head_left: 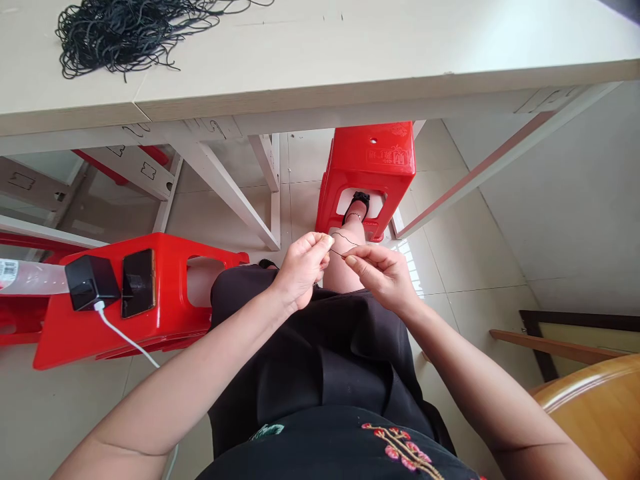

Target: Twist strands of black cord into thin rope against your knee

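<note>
A black top embroidered with pink flowers (400, 450) sits closest, and beyond it, at 12 o'clock, the left hand (303, 270) and right hand (381, 277) meet above the person's lap. Both grips are narrow, thumb and fingertips pinched on a thin black cord (345, 235), though from here the fine strand is hard to follow between the fingers. A tangled heap of thin black cords (120, 33) lies at 11 o'clock on the cream table (400, 40). A red plastic stool (370, 167) stands beneath the table at 12 o'clock. At 9 o'clock, a second red plastic stool (175, 280) carries a black charger (91, 283) and a black phone (138, 283).
</note>
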`<state>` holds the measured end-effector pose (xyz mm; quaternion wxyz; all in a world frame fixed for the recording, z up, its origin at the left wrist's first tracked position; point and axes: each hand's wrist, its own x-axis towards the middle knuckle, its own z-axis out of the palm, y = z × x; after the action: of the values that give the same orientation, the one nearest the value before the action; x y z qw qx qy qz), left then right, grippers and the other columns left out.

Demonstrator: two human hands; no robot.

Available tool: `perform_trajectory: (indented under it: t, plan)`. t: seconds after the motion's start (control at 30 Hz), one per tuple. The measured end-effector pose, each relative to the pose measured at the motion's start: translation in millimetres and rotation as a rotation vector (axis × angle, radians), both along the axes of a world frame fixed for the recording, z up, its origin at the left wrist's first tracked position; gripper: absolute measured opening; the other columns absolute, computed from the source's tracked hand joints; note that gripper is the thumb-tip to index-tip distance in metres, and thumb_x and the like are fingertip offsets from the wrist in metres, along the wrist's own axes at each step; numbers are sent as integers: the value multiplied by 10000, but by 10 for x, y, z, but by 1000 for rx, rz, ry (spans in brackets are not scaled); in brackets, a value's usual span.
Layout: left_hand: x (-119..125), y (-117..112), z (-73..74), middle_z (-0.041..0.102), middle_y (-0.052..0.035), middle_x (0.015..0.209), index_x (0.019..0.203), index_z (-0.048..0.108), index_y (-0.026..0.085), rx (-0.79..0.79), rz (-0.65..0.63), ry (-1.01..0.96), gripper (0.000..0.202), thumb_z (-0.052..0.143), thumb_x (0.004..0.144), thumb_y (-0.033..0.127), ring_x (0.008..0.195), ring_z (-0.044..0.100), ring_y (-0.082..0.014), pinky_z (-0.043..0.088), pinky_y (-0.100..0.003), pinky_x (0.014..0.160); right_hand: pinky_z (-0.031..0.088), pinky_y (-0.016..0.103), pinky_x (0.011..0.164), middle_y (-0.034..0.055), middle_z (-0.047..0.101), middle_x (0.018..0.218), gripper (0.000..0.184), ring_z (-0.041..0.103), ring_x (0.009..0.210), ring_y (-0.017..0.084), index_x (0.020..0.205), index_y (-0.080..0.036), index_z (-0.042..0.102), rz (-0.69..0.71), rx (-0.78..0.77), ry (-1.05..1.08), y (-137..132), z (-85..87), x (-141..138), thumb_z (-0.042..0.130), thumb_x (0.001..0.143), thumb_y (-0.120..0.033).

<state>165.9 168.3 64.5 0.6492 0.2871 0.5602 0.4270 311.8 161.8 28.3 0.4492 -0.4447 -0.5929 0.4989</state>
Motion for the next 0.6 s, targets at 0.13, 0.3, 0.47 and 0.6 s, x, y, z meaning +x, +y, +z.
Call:
perform_trajectory:
  t: [0.13, 0.3, 0.47, 0.6]
  plan:
    - [11, -4, 11, 335, 73, 527, 711, 475, 167, -14, 0, -19, 171, 592, 774, 275, 442, 290, -28, 174, -121, 364, 318, 219, 456, -22, 560, 584, 145, 397, 487, 59, 787, -164, 662, 15, -27, -4, -20, -6, 15, 606, 785, -298]
    - [35, -46, 41, 343, 71, 511, 685, 483, 170, -8, -51, -18, 195, 626, 752, 284, 435, 285, -30, 166, -137, 372, 222, 196, 390, -85, 402, 464, 159, 278, 406, 41, 896, -198, 626, 45, -189, 135, 5, -39, 54, 623, 787, -313]
    - [44, -127, -23, 363, 63, 507, 683, 520, 173, 80, -141, 87, 211, 636, 753, 334, 430, 279, -32, 170, -165, 383, 169, 162, 347, -148, 258, 416, 566, 184, 351, 44, 1315, -298, 395, 234, -427, 366, 111, -82, 75, 601, 789, -258]
    - [22, -152, -19, 353, 67, 503, 681, 522, 164, 58, -185, 58, 219, 650, 746, 329, 421, 242, -23, 156, -161, 379, 151, 152, 339, -123, 275, 421, 195, 190, 357, 17, 829, -159, 597, 346, -505, 337, 162, -132, 95, 624, 775, -344]
